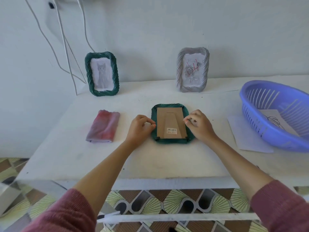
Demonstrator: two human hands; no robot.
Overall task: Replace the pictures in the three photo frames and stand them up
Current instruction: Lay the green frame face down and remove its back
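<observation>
A green photo frame [172,140] lies face down in the middle of the white table, its brown cardboard back [170,123] with a barcode label facing up. My left hand [140,127] has curled fingers pinching at the frame's left edge. My right hand [199,124] pinches at its right edge. At the back left another green frame [102,73] stands upright with a cat drawing. A grey frame [192,70] with a rose drawing stands upright at the back right.
A folded red-grey cloth [103,126] lies left of the flat frame. A blue plastic basket [277,113] holding a drawing sheet sits at the right, on a white paper [247,139]. White cables [66,47] hang down the wall at left.
</observation>
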